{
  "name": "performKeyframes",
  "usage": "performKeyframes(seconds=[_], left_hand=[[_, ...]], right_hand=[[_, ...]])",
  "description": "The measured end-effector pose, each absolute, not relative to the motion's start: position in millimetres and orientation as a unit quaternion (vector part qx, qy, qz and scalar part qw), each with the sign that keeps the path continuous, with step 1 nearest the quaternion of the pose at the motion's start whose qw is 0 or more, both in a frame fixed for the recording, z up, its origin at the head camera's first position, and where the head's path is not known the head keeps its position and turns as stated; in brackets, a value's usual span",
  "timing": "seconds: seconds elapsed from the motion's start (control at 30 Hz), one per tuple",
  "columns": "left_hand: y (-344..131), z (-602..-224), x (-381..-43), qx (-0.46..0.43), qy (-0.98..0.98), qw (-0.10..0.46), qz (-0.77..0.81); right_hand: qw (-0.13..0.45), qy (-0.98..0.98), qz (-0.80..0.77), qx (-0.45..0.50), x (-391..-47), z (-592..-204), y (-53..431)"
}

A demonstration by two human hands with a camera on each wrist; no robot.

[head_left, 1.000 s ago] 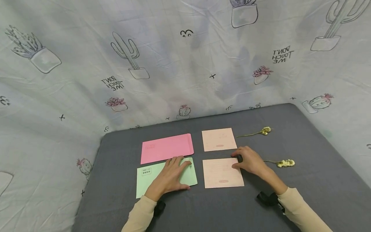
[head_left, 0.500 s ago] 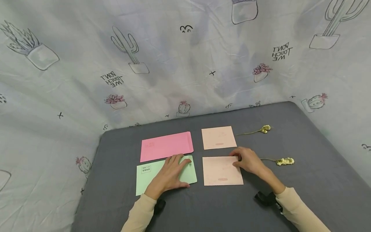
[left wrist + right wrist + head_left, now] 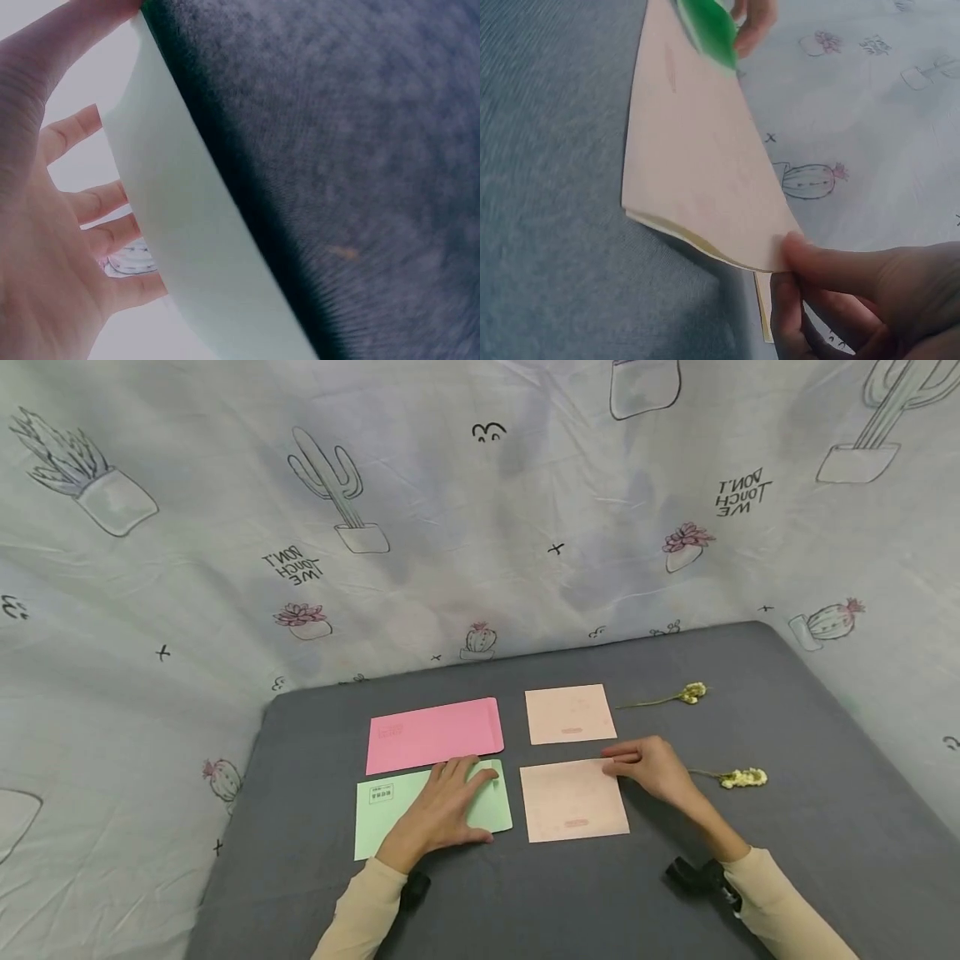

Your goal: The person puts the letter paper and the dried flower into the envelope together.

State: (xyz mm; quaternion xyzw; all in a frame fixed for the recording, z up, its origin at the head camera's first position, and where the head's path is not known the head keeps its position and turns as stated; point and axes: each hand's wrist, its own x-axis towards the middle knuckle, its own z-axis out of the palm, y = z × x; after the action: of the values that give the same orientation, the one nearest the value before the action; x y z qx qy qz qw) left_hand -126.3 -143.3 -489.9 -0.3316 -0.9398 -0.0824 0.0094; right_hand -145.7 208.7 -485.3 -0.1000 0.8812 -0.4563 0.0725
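Note:
In the head view my left hand (image 3: pixel 442 814) spans the right part of a light green envelope (image 3: pixel 491 810) with a printed box, thumb at the near edge and fingers at the far edge. The left wrist view shows the green envelope (image 3: pixel 172 172) close up with the fingertips at its edge. My right hand (image 3: pixel 656 768) pinches the far right corner of the nearer peach card (image 3: pixel 573 802). That corner is lifted, and the right wrist view shows the peach card (image 3: pixel 690 150) bent, with two layers parting along its side edge.
Behind the green envelope lies a pink envelope (image 3: pixel 435 735), and a second peach card (image 3: pixel 570 714) lies beside it. Two dried flower stems, the far one (image 3: pixel 692 693) and the near one (image 3: pixel 744 778), lie to the right. A printed cloth (image 3: pixel 450 510) hangs behind the grey table (image 3: pixel 570 902).
My right thumb and fingers have come together on the peach card's corner and raised it. The card has turned and shifted slightly left. My left hand stays in place on the green envelope.

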Motion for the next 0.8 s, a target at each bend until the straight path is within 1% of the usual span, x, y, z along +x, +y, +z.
performKeyframes(seconds=[0.07,0.27,0.33,0.47,0.67,0.8], left_hand=[[-143.1,-489.2,-127.6,-0.333,-0.939,0.008,-0.084],[-143.9,-488.3,-129.7,-0.338,-0.937,0.004,-0.090],[-144.7,-488.2,-129.9,-0.339,-0.936,0.004,-0.092],[-145.4,-487.3,-131.3,-0.339,-0.936,0.006,-0.091],[-144.5,-488.4,-131.0,-0.336,-0.937,0.008,-0.092],[-143.0,-489.3,-130.3,-0.337,-0.937,0.007,-0.088]], right_hand=[[0.085,0.869,-0.480,-0.081,-146.9,-483.4,208.8],[0.148,0.804,-0.575,-0.021,-152.4,-480.7,206.3],[0.159,0.792,-0.589,-0.010,-155.5,-480.3,204.4],[0.164,0.775,-0.610,0.004,-162.9,-482.3,199.2],[0.175,0.753,-0.634,-0.016,-171.6,-489.1,192.7],[0.171,0.753,-0.636,-0.003,-177.0,-489.9,191.4]])
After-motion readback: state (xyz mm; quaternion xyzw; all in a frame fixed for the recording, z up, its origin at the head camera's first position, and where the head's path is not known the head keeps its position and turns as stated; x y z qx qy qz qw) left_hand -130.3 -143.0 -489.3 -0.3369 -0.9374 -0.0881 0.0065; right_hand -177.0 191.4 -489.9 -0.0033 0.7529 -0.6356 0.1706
